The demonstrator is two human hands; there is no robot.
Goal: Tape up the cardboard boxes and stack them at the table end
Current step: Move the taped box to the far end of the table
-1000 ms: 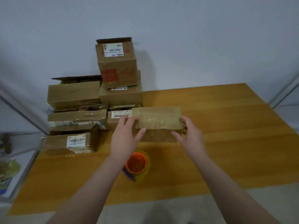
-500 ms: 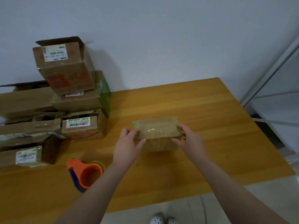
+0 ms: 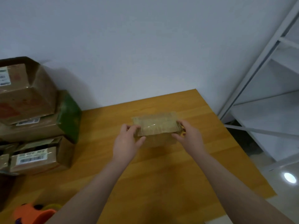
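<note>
Since half a second ago the small box [image 3: 155, 126] has been carried further from the pile of boxes [image 3: 32, 120] and toward the right-hand end of the table [image 3: 161, 178], and the view has swung with it, so the pile now sits cut off at the left edge and the tape dispenser [image 3: 32, 213] has slid into the bottom left corner. Both hands keep the same grip as before. The left hand [image 3: 126, 142] holds the box's left end, with the fingers curled over the top edge and the thumb against the near face. The right hand [image 3: 189, 137] does the same on the right end. The box is blurred, its top glossy with clear tape, and it lies level between the hands over the middle of the table with a soft shadow beneath it; whether it touches the wood cannot be told. In the pile, a tilted box with a white label sits on top, a box with a dark green end lies under it, and another labelled box rests on the table below. A white shelf rack [image 3: 267, 97] stands past the table's right end, against the pale wall [image 3: 145, 46]. A bright spot of light reflects off the floor [image 3: 275, 172] beneath it.
</note>
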